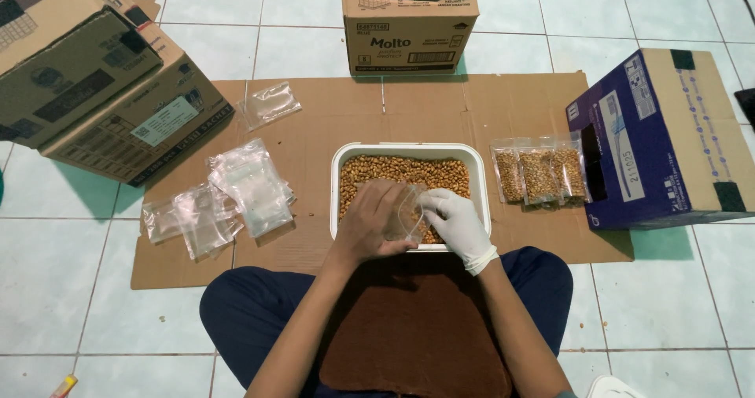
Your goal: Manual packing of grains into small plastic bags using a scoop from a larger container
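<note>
Seated cross-legged on a tiled floor, looking down at a white rectangular tub (480,179) full of brown nuts (405,174), set on a flattened sheet of cardboard (338,115). Both hands together over the near half of the tub: left hand (376,225), bare, pinching one side of a small clear plastic bag (410,209); right hand (456,223), in a white glove, gripping the other side of the same bag. Bag held just above the nuts, between the two hands, its mouth partly hidden by the fingers, so contents impossible to tell. To the left of the tub, a loose heap of empty clear bags (228,197) on the cardboard, with one more empty bag (269,103) farther back, apart from the heap. To the right of the tub, three filled bags of nuts (539,175) lying side by side, touching one another. Beyond those, a blue and tan carton (668,138) on its side, near the cardboard's right edge. At the far edge, a tan carton (409,32) standing upright. At upper left, two stacked brown cartons (102,83), tilted.
</note>
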